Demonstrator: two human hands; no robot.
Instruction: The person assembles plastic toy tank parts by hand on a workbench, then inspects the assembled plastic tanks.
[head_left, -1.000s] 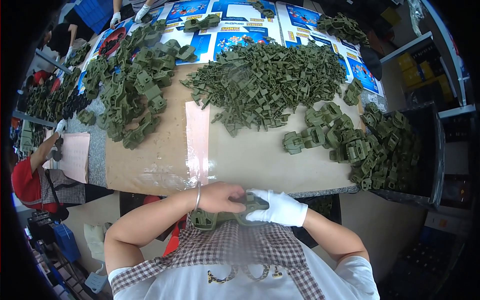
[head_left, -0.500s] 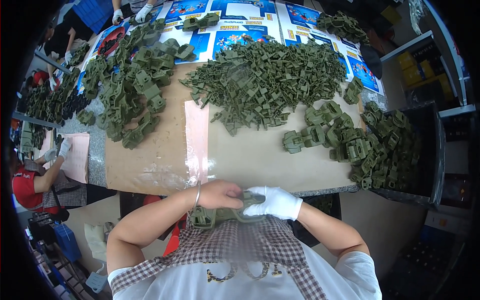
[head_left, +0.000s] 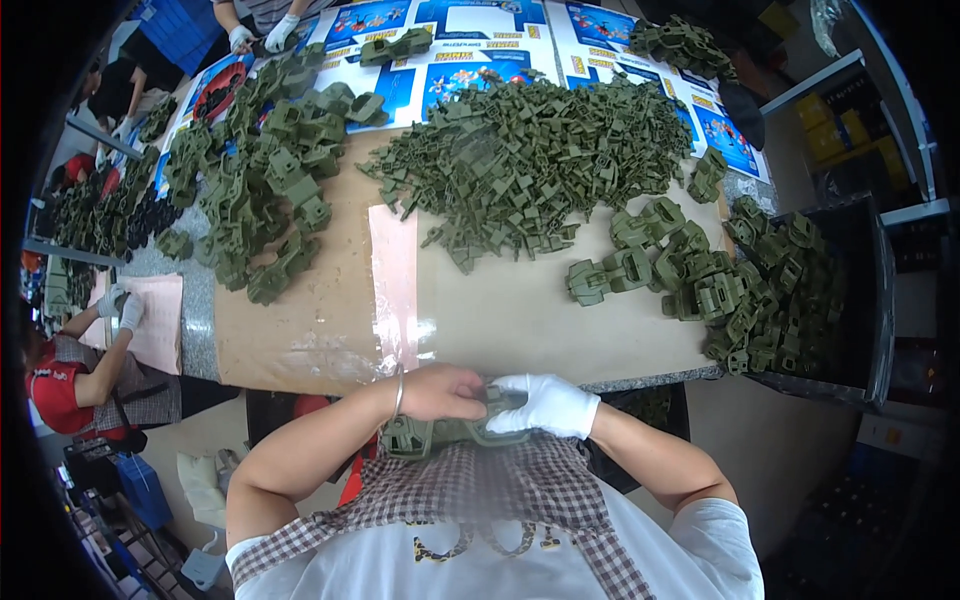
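Bare left hand (head_left: 445,392), with a thin metal bangle (head_left: 398,392) around the wrist. Right hand (head_left: 548,404) covered by a white fabric glove ending at the wrist. Both forearms uncovered. White short-sleeved T-shirt (head_left: 690,545) with dark print on the chest. Over it, a checked apron (head_left: 500,485) in brown and white, its straps running up across the shoulders.

Matt olive plastic part (head_left: 440,432), white cloth glove (head_left: 548,403), glossy tape strip (head_left: 396,275), brown cardboard tabletop (head_left: 520,310)
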